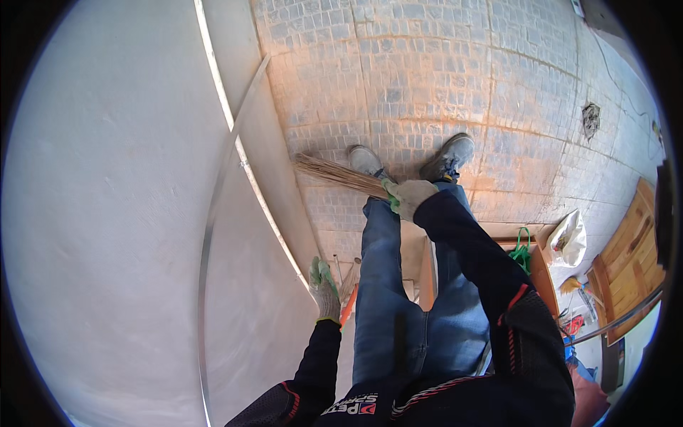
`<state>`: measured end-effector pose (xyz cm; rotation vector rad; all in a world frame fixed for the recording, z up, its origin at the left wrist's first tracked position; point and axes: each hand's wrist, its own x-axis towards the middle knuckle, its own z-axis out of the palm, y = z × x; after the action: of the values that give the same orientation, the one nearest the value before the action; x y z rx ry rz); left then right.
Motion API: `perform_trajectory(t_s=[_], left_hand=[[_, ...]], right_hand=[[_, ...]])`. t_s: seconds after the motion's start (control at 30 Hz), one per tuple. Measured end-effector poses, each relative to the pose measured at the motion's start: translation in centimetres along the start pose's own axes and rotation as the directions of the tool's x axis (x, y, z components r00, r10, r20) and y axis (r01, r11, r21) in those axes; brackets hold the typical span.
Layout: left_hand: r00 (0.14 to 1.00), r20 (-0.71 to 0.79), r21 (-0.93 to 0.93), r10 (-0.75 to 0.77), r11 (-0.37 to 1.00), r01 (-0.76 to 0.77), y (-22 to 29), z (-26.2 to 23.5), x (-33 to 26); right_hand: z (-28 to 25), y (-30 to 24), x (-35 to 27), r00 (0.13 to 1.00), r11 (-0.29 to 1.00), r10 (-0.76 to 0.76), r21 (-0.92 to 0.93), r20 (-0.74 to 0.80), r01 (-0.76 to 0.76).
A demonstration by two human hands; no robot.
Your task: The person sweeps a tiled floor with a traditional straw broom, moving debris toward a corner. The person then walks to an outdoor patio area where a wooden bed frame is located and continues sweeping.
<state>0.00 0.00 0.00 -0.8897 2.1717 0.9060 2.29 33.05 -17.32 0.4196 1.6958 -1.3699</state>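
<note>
- Right hand [415, 197], gloved, fingers closed round the bound end of a straw broom [340, 175]. Grip sits where the bristle bundle is tied, just in front of the knees.
- Broom lies near-horizontal, bristles fanning left toward the base of the plastered wall [114, 213]; tips are over the cobbled floor [427, 78], close to the wall foot. Can't tell if they touch the floor.
- Left hand [325, 288], grey glove with green edging, is low at the left thigh, right next to an orange-handled tool [347, 306] and some thin rods. Fingers look spread, not clearly clamped on anything; can't tell whether it touches the wall or the tool.
- Handling, my read: broom is light, a dry bundle of stiff but springy fibres. One-handed carry is fine. Tips will splay and snap if pushed hard end-on; fibres can pull out of a loose binding.
- Best hold: on the tight bound section, as now. Holding further out on loose bristles gives no control and sheds straw.
- Gloves give decent friction on dry straw; slip risk low.
- Around: both shoes [449, 158] planted on the cobbles far of the broom; a thin metal strip [213, 213] runs along the wall; white bag [569, 238] and wooden boards [629, 263] off to the right, well apart from the hands.
</note>
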Motion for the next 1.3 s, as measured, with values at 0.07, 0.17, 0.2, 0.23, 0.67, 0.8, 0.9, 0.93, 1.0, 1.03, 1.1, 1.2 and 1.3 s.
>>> perform_trajectory(t_s=[0.07,0.17,0.2,0.23,0.67,0.8,0.9,0.93,1.0,1.03,1.1,1.2,1.3], left_hand=[[0.997,-0.049,0.061,-0.064,0.996,0.067,-1.0,-1.1,0.6],[1.0,-0.017,0.046,-0.006,0.999,0.007,-2.8,-3.9,0.0],[0.999,-0.031,0.098,-0.044,0.994,0.046,-3.4,-4.2,0.1],[0.999,-0.04,0.136,-0.032,0.99,0.037,-3.7,-4.3,0.3],[0.973,0.006,-0.078,-0.231,0.97,0.231,-5.3,-8.8,2.3],[0.986,0.009,-0.146,-0.169,0.975,0.169,-4.0,-9.3,2.2],[0.987,0.066,-0.187,-0.144,0.97,0.154,-4.3,-9.7,2.8],[0.986,0.073,-0.198,-0.151,0.966,0.163,-4.6,-9.9,2.9],[0.984,0.079,-0.22,-0.163,0.959,0.176,-5.2,-10.1,3.3],[0.982,0.083,-0.23,-0.17,0.955,0.185,-5.5,-10.2,3.5],[0.983,0.091,-0.238,-0.16,0.955,0.178,-5.9,-10.2,3.8],[0.988,0.085,-0.189,-0.13,0.971,0.145,-5.9,-10.3,4.2],[0.987,0.056,-0.103,-0.148,0.983,0.154,-5.8,-10.8,4.4]], right_hand=[[-1.1,-1.5,1.9,0.959,0.984,-0.085,-0.172,-0.271,0.039],[-2.0,-1.7,3.0,0.892,0.999,0.022,-0.025,-0.452,-0.038],[-1.8,-1.2,2.0,0.916,0.997,0.06,-0.024,-0.396,-0.076],[-1.6,-0.7,0.5,0.93,0.995,0.097,0.015,-0.354,-0.098],[-0.9,-3.0,-0.5,0.972,0.966,-0.004,-0.252,-0.234,-0.057],[-2.5,-0.8,-0.4,0.88,0.969,0.247,0.124,-0.407,-0.214],[-1.2,-0.1,-5.0,0.865,0.976,0.215,0.126,-0.453,-0.177],[-0.8,-0.3,-7.0,0.874,0.991,0.132,0.072,-0.468,-0.111],[-0.5,-1.1,-9.2,0.931,0.994,0.07,-0.051,-0.359,-0.094],[-0.6,-1.6,-9.6,0.965,0.985,0.086,-0.127,-0.248,-0.12],[-1.2,-2.7,-8.2,0.985,0.963,0.077,-0.243,-0.154,-0.114],[-2.3,-3.8,-1.8,0.97,0.96,0.083,-0.244,-0.229,-0.14],[-3.6,-2.2,2.7,0.888,0.974,0.185,-0.041,-0.421,-0.222]])
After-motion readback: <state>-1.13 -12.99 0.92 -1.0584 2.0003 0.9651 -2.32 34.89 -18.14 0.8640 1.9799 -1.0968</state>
